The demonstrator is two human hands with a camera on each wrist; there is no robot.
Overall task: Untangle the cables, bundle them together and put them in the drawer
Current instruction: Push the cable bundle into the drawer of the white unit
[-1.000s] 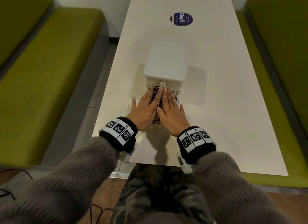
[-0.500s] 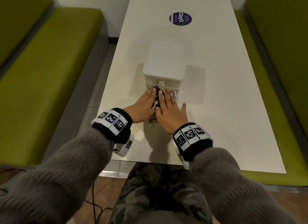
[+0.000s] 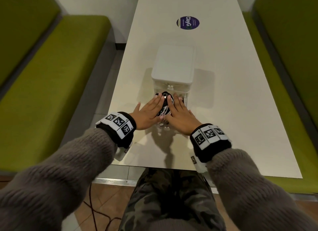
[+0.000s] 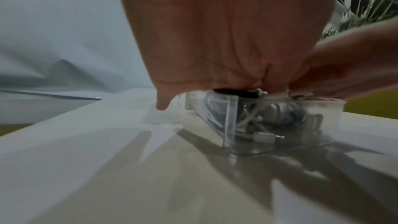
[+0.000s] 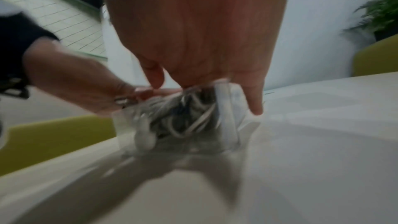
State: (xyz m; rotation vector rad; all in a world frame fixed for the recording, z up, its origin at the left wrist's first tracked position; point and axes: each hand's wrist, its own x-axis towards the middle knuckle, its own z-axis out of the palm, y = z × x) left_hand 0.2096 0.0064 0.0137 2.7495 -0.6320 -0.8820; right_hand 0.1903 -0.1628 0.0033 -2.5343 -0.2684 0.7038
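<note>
The left hand (image 3: 149,113) and the right hand (image 3: 179,116) lie side by side, fingers straight and flat, palms down on the bundle of cables (image 3: 164,108). They press it rather than grip it; the two hands touch or nearly touch along their inner edges.

The bundle sits in the clear drawer (image 4: 231,118), pulled out toward the person at the 6 o'clock side of the white drawer unit (image 3: 173,65). Through the drawer's clear wall, black and white cables (image 5: 183,117) coil tightly, with a plug end low at the front. In the left wrist view the top of the bundle rises just above the drawer's rim, under the palm.

The step in hand looks like pressing the bundle down so the drawer can close. To do it well, keep the pressure even across both palms, tuck any loop or plug standing proud of the rim inward, and only then slide the drawer toward 12 o'clock, or a raised strand may catch on the unit's frame.

The unit stands mid-table (image 3: 232,110); a round purple sticker (image 3: 188,22) lies beyond it at 12 o'clock.
</note>
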